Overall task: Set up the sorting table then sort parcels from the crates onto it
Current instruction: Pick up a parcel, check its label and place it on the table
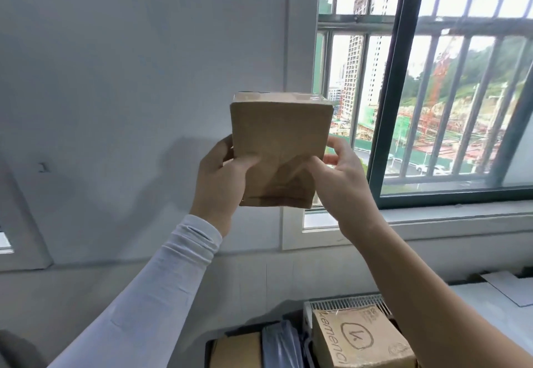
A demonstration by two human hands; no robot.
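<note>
Down at the bottom, closest to me, I see a brown box with a circle drawn on it [360, 338]. It sits in a white crate [346, 302] with thin slats. Just left of it lies a grey plastic bag [278, 344], and left of that is another brown parcel [235, 351] inside a dark crate [208, 349]. I can only see the tops of these, so I cannot tell how deep the crates are.

Higher up, both of my arms reach out. The left arm has a white sleeve [161, 281]. The right arm is bare.

My left hand [220, 178] grips the left side of a small brown cardboard parcel [281, 148]. The thumb lies on the front and the fingers curl behind it. My right hand [343, 178] grips the right side, with the thumb pressed on the front near the bottom and the fingers wrapped round the edge. The parcel is held up in the air, high above the crates. It stands upright, and its top looks shiny, maybe with clear tape, though it is a bit blurry.

Behind the parcel is a plain pale wall [129, 64]. To the right is a window [427, 79] with metal bars. Far outside are tall buildings [366, 50] and a green hill.
</note>
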